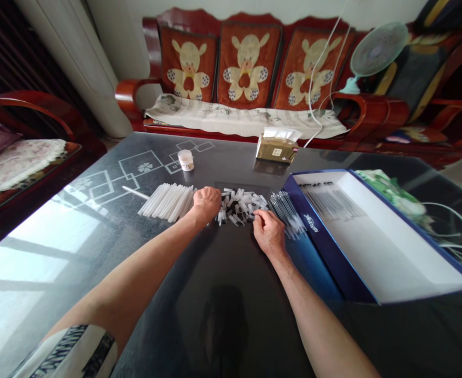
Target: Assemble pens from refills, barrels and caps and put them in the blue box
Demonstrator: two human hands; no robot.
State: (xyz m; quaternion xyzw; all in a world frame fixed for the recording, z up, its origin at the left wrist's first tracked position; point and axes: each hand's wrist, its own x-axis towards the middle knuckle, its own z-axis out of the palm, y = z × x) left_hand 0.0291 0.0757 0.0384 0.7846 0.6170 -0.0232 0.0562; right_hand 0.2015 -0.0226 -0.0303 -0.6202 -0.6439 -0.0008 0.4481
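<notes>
My left hand [207, 202] is closed, fingers curled down at the right end of a row of white pen barrels [167, 202]; whatever it grips is hidden. Just right of it lies a loose pile of small clear and black pen caps [241, 205]. At the pile's right edge my right hand [269, 231] is closed too, thumb and index finger drawn together; I cannot make out anything between them. Beside that hand, a bundle of thin pen refills [288, 212] lies against the blue box.
An open blue box [376, 247] with a white inside holds a row of finished-looking pens [331, 199]. Farther back stand a tissue box [277, 147] and a small round tub [186, 160]. A green-white plastic bag [396, 197] lies behind the box. One single barrel [135, 192] lies apart at left.
</notes>
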